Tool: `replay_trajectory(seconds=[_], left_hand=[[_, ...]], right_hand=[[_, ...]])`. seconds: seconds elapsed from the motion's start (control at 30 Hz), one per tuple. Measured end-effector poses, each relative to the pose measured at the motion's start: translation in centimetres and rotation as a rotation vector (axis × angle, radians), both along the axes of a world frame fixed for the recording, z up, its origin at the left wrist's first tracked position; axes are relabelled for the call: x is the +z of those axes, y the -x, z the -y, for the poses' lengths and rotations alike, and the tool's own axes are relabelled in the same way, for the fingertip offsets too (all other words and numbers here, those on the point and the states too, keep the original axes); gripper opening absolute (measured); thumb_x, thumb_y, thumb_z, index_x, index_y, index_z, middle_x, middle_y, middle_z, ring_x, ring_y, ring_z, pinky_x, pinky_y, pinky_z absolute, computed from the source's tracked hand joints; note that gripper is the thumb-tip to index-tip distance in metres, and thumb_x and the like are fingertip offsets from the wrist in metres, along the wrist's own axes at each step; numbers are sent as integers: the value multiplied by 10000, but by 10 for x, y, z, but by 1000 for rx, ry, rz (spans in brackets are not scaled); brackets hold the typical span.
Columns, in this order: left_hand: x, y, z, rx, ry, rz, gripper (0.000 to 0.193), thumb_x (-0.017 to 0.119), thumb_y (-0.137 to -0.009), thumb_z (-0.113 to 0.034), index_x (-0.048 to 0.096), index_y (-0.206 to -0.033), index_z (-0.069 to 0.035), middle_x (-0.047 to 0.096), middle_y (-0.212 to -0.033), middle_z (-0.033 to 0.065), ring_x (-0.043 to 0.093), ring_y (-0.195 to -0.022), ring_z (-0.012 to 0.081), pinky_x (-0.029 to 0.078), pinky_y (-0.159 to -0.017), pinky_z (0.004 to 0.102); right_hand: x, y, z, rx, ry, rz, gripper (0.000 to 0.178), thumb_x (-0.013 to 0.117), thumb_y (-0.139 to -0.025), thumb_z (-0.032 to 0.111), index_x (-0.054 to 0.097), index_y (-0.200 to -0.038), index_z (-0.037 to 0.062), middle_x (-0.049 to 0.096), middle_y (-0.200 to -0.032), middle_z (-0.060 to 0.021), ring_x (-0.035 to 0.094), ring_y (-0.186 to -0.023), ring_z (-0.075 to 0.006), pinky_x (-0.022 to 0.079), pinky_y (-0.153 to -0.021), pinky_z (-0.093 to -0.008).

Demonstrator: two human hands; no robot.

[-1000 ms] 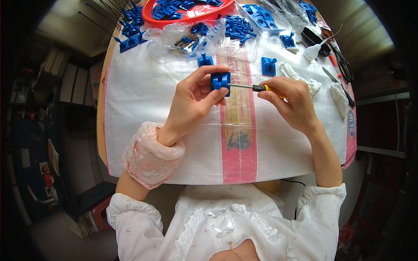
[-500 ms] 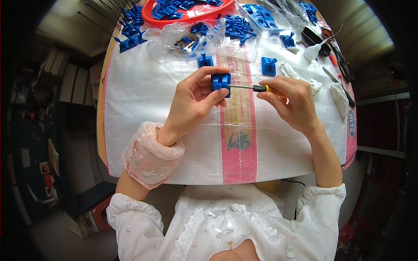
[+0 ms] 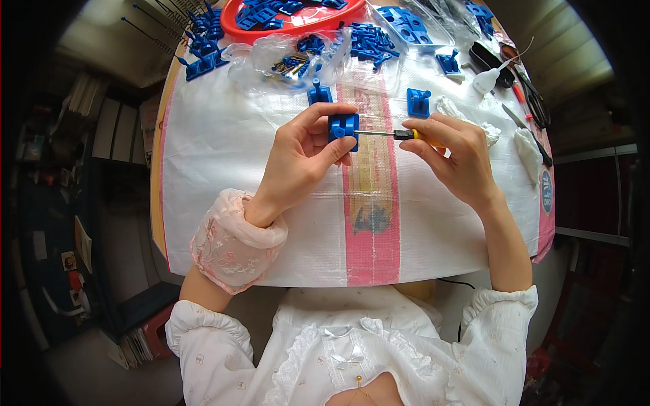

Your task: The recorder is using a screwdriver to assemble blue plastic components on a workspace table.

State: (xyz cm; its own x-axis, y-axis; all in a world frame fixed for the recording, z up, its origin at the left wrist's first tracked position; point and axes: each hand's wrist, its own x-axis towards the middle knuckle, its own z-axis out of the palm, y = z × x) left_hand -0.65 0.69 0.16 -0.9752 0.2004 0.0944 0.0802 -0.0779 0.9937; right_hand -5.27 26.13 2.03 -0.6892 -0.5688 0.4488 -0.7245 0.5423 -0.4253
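Observation:
My left hand pinches a small blue plastic bracket between thumb and fingers, above the middle of the table. In my right hand is a screwdriver with a yellow and black handle. Its thin metal shaft points left and its tip meets the bracket's right side; the tip itself and any screw there are too small to make out. Just beyond my left hand stands a blue part with an upright peg. A similar blue part lies beyond my right hand.
Along the far edge are a red basin of blue parts, a plastic bag with brass-coloured screws, and a clear tray. To the right lie crumpled white tissue, scissors and a white nozzle bottle.
The fingers of my right hand have shifted slightly round the screwdriver's handle, which looks turned a little. The bracket and my left hand stay in place.

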Motion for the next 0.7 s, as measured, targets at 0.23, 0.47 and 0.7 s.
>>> replay_trajectory(seconds=[0.23,0.47,0.7], left_hand=[[0,0,0,3,11,-8,373,700,-924,-36,580,-1277,-9,695,-968,79,683,-821,107,580,-744,237],[-2,0,-1,0,-6,-3,371,696,-921,-22,582,-1273,-8,693,-953,71,677,-801,103,575,-740,232],[-3,-3,-1,-35,38,-11,388,690,-926,-20,578,-1297,-12,692,-975,63,665,-814,89,564,-738,227]], right_hand=[[1,0,0,10,10,7,216,789,-841,253,749,-945,68,699,-752,-37,655,-601,-158,483,-534,-296],[1,-1,-1,13,9,11,212,786,-843,251,736,-899,53,702,-740,-59,646,-580,-177,470,-525,-300],[3,-1,-3,36,25,32,148,780,-842,146,744,-928,32,692,-722,-76,610,-555,-167,430,-521,-292]])
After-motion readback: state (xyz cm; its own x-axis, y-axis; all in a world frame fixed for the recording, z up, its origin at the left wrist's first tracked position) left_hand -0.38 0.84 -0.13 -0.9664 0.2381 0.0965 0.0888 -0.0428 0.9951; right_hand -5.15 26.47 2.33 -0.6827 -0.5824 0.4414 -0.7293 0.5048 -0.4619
